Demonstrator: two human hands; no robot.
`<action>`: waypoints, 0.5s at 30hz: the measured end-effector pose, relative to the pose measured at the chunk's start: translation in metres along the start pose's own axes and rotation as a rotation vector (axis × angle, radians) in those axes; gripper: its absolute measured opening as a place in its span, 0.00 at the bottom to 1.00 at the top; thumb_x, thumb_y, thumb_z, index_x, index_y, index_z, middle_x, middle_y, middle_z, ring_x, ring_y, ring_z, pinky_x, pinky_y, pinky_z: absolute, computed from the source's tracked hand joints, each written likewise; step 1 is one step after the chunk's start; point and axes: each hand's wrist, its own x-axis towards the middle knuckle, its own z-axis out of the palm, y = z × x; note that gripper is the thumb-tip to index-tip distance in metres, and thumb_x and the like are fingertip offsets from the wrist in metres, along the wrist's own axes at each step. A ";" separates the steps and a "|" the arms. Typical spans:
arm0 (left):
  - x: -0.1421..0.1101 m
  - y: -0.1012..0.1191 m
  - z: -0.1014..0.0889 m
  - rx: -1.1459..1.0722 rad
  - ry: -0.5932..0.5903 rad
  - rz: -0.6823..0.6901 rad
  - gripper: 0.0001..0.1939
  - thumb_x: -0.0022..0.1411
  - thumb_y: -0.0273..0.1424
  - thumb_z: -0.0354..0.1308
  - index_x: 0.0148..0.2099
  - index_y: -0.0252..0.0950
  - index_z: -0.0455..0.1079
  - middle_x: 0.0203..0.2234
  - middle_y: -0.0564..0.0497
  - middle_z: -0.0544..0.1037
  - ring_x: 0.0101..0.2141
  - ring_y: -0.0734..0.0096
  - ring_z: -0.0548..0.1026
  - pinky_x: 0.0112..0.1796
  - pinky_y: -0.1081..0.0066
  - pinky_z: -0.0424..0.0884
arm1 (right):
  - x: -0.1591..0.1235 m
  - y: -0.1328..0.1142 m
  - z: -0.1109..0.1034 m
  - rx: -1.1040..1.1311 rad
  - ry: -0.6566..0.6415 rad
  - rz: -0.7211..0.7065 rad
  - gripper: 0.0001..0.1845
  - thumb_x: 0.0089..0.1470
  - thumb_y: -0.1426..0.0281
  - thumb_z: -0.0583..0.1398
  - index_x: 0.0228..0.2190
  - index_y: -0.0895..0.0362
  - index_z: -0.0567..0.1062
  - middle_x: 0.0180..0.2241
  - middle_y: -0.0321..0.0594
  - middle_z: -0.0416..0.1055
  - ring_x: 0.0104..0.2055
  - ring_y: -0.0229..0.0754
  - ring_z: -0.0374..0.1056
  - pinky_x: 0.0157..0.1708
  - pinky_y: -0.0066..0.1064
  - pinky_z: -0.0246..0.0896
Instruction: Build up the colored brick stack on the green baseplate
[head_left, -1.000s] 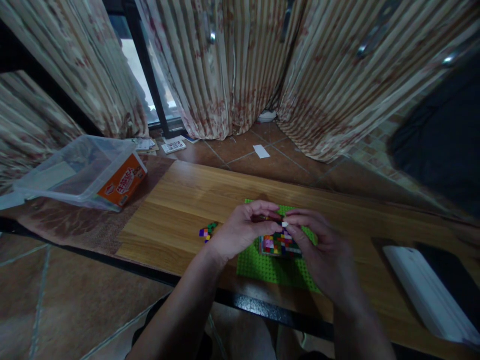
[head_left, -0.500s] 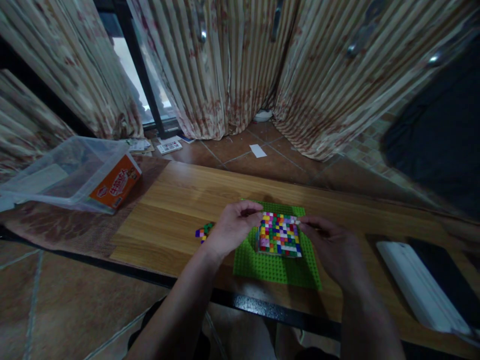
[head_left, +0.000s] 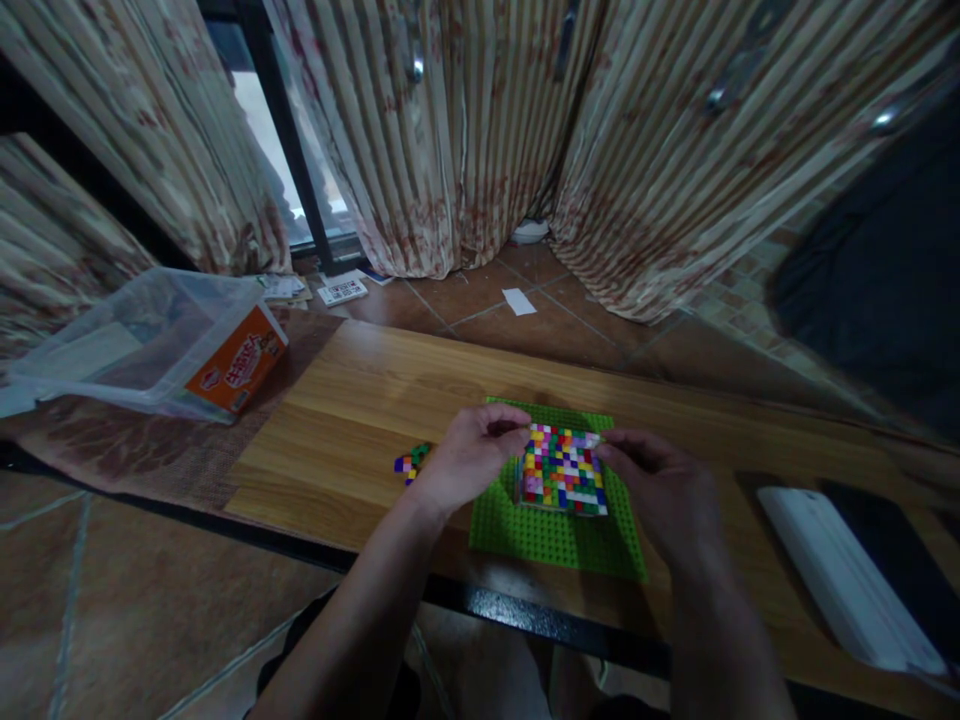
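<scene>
A square block of multicoloured building bricks (head_left: pixel 564 472) rests over a green studded baseplate (head_left: pixel 525 540); its near edge shows some thickness. At the block's far left corner, my left hand (head_left: pixel 480 450) is closed, with thumb and forefinger gripping the edge. My right hand (head_left: pixel 664 490) pinches the opposite far corner between thumb and fingertips. Whether a small separate brick sits in that pinch, I cannot tell. Just left of my left wrist lies a small pile of loose bricks (head_left: pixel 412 460), mostly green and purple.
A clear plastic bin (head_left: pixel 157 395) with an orange label stands on the wooden table (head_left: pixel 330 420) at the left. A long white device (head_left: pixel 844 580) and a dark flat object (head_left: pixel 896 550) lie at the right. Curtains (head_left: pixel 480 150) hang beyond the tiled floor.
The view has shifted slightly. My right fingertips have moved a little at the block's far right corner, where a small pale piece showed more clearly before. My left hand keeps its hold.
</scene>
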 end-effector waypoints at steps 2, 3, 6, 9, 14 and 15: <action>0.001 -0.001 0.000 0.010 0.004 0.005 0.06 0.58 0.22 0.61 0.40 0.32 0.75 0.30 0.53 0.76 0.30 0.76 0.70 0.34 0.74 0.64 | 0.002 0.003 0.000 0.051 -0.021 0.036 0.18 0.39 0.58 0.71 0.32 0.55 0.82 0.30 0.39 0.79 0.34 0.43 0.74 0.37 0.36 0.70; 0.001 -0.002 0.000 0.016 0.011 0.008 0.06 0.58 0.22 0.61 0.40 0.32 0.75 0.29 0.53 0.76 0.30 0.76 0.70 0.34 0.74 0.64 | 0.003 0.006 -0.001 0.076 -0.044 0.056 0.19 0.39 0.58 0.71 0.34 0.55 0.82 0.31 0.39 0.79 0.34 0.42 0.73 0.37 0.36 0.69; 0.002 -0.003 0.001 0.027 0.030 0.013 0.07 0.58 0.23 0.61 0.41 0.32 0.75 0.29 0.53 0.75 0.29 0.76 0.70 0.33 0.74 0.64 | 0.004 0.012 -0.002 0.152 -0.136 0.102 0.20 0.42 0.58 0.71 0.37 0.53 0.83 0.34 0.38 0.79 0.33 0.39 0.71 0.36 0.33 0.67; 0.002 -0.004 0.002 0.023 0.017 0.014 0.06 0.58 0.22 0.61 0.40 0.32 0.75 0.29 0.53 0.75 0.29 0.76 0.70 0.33 0.75 0.65 | 0.005 0.015 -0.003 0.229 -0.169 0.148 0.19 0.40 0.59 0.73 0.36 0.52 0.84 0.33 0.37 0.79 0.30 0.37 0.68 0.33 0.30 0.65; 0.002 -0.005 0.004 0.024 0.020 0.019 0.06 0.58 0.21 0.61 0.39 0.32 0.75 0.29 0.53 0.76 0.30 0.76 0.71 0.34 0.75 0.66 | 0.007 0.014 0.000 0.356 -0.187 0.239 0.18 0.36 0.59 0.75 0.32 0.51 0.84 0.33 0.37 0.80 0.33 0.37 0.70 0.35 0.29 0.66; 0.002 -0.005 0.004 0.028 0.020 0.022 0.06 0.58 0.22 0.61 0.39 0.32 0.75 0.29 0.53 0.76 0.30 0.75 0.71 0.34 0.74 0.66 | 0.008 0.014 0.000 0.371 -0.192 0.248 0.18 0.35 0.59 0.76 0.32 0.51 0.84 0.33 0.36 0.80 0.33 0.37 0.70 0.35 0.29 0.66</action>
